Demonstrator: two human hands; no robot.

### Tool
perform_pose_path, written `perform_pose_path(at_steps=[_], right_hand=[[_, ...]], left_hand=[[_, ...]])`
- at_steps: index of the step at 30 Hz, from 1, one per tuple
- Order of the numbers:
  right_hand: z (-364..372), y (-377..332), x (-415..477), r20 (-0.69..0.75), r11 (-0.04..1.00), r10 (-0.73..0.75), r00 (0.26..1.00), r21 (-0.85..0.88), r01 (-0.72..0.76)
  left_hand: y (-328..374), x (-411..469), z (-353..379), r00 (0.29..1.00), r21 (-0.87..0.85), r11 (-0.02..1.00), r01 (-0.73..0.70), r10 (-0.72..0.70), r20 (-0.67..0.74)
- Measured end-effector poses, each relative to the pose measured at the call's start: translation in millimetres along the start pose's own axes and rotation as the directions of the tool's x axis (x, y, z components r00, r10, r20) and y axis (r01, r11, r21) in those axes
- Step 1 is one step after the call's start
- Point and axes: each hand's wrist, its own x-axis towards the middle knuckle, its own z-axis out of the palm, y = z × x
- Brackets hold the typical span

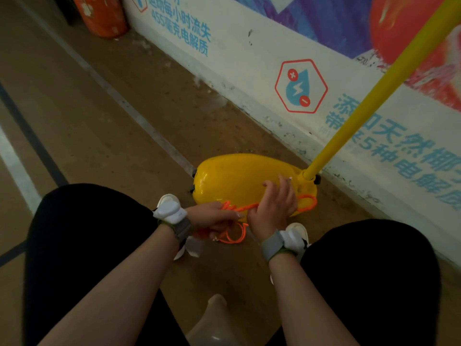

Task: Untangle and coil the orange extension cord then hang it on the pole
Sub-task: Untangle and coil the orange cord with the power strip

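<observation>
Along the right side, wall point(249, 58): white, with a printed banner, blue characters and a red hexagon with a water-drop icon; scuffed where it meets the floor.
Floor point(99, 108): brown, with dark and pale painted lines running diagonally.
Legs point(87, 233): person crouching, black trousers on both sides of the view, white shoes point(169, 201) below the wrists.
Pole base point(237, 176): glossy yellow, rounded, on the floor just beside the wall, right in front of the hands.
Pole point(374, 88): yellow, rises from the right end of the base and slants up to the top right corner.
Barrel point(104, 18): orange, top left, standing against the wall, well apart from the base.
Left hand point(212, 219): fingers closed on a bunch of the cord, a few loops hanging under it near the floor.
Right hand point(273, 208): back of the hand to the camera, fingers curled round the cord, knuckles over the base.
Orange cord point(243, 208): thin, stretched short between the two hands in front of the base; one more loop sticks out past the right hand, lying against the base near the foot of the pole. None of it is on the pole.
Wrist bands point(172, 213): grey straps with white blocks, one on each wrist.
</observation>
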Motion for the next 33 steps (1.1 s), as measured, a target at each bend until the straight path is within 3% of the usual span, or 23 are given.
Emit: perform_pose_path(at_steps=[3,4,6,8,11,14,17,19,20,22,23,24,25,27,29,30,31,32,33], right_hand=[[10.1,5.9,3.6,-0.151,0.991,0.136,0.979,0.032,-0.133],[10.7,11.5,6.5,-0.126,0.979,0.201,0.972,0.049,-0.196],[9.8,22.1,12.8,0.102,0.926,0.347,0.932,0.119,-0.358],[11.8,27.3,12.2,0.376,0.847,0.411,0.83,0.18,-0.501],[11.5,33.1,1.9,0.531,0.837,0.42,0.736,0.085,-0.54],[9.0,41.7,-7.3,0.667,0.886,0.434,0.606,-0.194,-0.421],[9.1,55.9,-9.1,0.698,0.882,0.471,0.539,-0.361,-0.304],[10.0,59.4,-14.0,0.751,0.891,0.415,0.513,-0.449,-0.064],[9.0,60.5,-15.8,0.782,0.89,0.353,0.514,-0.45,0.073],[16.8,57.5,-17.2,0.841,0.903,0.282,0.462,-0.395,0.168],[18.8,52.2,-16.0,0.872,0.945,0.239,0.426,-0.31,0.105],[25.9,44.7,-13.1,0.898,0.983,0.183,0.401,-0.161,-0.088],[30.0,36.7,-11.1,0.913,0.942,0.121,0.391,0.018,-0.335],[30.5,22.7,-4.6,0.895,0.71,0.036,0.444,0.29,-0.642],[26.3,18.3,2.0,0.847,0.382,0.03,0.531,0.481,-0.789],[21.2,14.7,5.7,0.846,0.185,-0.001,0.533,0.524,-0.831],[15.4,12.6,9.3,0.845,0.078,-0.038,0.533,0.535,-0.841],[11.5,11.0,11.6,0.854,0.06,-0.057,0.518,0.521,-0.852],[4.7,7.2,11.9,0.865,0.156,-0.06,0.498,0.501,-0.851]], left_hand=[[-0.8,-4.4,0.7,0.991,-0.215,0.973,-0.081,0.102,0.089],[-1.7,-5.9,-1.4,0.981,-0.321,0.94,-0.112,0.156,0.114],[-2.9,-7.1,-6.9,0.951,-0.505,0.852,-0.136,0.255,0.173],[-4.2,-7.2,-12.1,0.909,-0.611,0.784,-0.114,0.331,0.255],[-5.0,-6.1,-12.9,0.813,-0.707,0.704,-0.064,0.448,0.372],[-1.1,-9.2,-13.9,0.737,-0.834,0.55,-0.049,0.584,0.342],[8.7,-19.4,-23.8,0.684,-0.931,0.341,-0.131,0.711,0.164],[13.7,-23.6,-32.0,0.669,-0.961,0.206,-0.184,0.743,0.03],[14.1,-23.4,-35.1,0.673,-0.966,0.162,-0.2,0.74,-0.015],[10.7,-19.5,-38.6,0.701,-0.971,0.133,-0.2,0.711,-0.047],[7.8,-15.5,-39.1,0.723,-0.972,0.149,-0.181,0.69,-0.029],[4.0,-11.1,-38.3,0.748,-0.971,0.183,-0.154,0.664,0.006],[1.1,-6.4,-36.9,0.771,-0.965,0.23,-0.126,0.635,0.051],[-3.6,0.8,-32.2,0.821,-0.937,0.337,-0.098,0.559,0.115],[-4.4,2.8,-27.3,0.878,-0.894,0.431,-0.124,0.468,0.103],[-4.1,2.6,-25.1,0.907,-0.874,0.466,-0.135,0.413,0.08],[-2.6,2.4,-21.9,0.935,-0.858,0.494,-0.14,0.352,0.05],[-1.2,2.2,-20.1,0.956,-0.847,0.513,-0.141,0.292,0.018],[-0.9,1.9,-19.4,0.969,-0.844,0.518,-0.139,0.247,-0.008]])
